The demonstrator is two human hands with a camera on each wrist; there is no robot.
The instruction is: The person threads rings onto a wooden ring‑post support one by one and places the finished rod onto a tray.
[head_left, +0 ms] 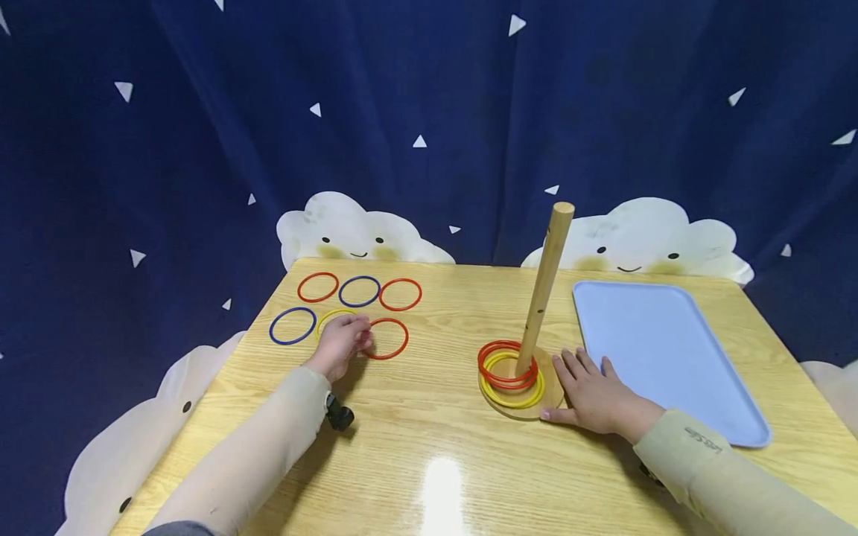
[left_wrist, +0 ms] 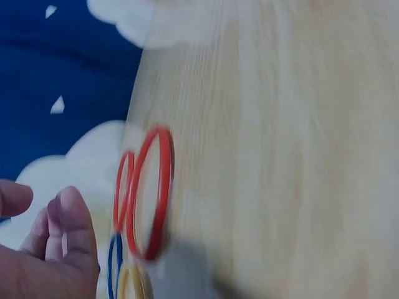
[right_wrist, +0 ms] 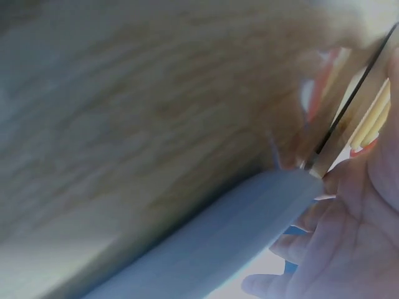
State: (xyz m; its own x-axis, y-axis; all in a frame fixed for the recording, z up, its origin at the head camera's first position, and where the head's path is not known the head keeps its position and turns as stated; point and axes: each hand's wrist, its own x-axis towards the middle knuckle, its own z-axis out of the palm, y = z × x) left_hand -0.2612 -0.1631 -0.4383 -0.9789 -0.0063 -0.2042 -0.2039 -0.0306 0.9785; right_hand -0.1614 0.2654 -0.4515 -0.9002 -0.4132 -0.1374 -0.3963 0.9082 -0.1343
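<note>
My left hand [head_left: 340, 346] hovers over the left of the table, fingers and thumb loosely bent. Its fingertips overlap the left edge of a red ring [head_left: 407, 339], and a yellow ring [head_left: 320, 321] is partly hidden behind it. In the left wrist view, the thumb and fingers stand apart with nothing between them, beside the red ring [left_wrist: 164, 187]. With fingers spread, my right hand [head_left: 596, 398] rests at the right edge of a round wooden base [head_left: 553, 387]. From this base rises a wooden pole [head_left: 546, 275]; red rings [head_left: 480, 365] and yellow rings [head_left: 512, 404] lie around its foot.
Left of the yellow ring lies a blue ring [head_left: 271, 327]. Behind it, a row holds a red ring [head_left: 299, 288], another blue ring [head_left: 340, 292] and another red ring [head_left: 421, 295]. A light blue tray [head_left: 663, 350] lies at the right. A dark blue curtain [head_left: 429, 89] hangs behind the table.
</note>
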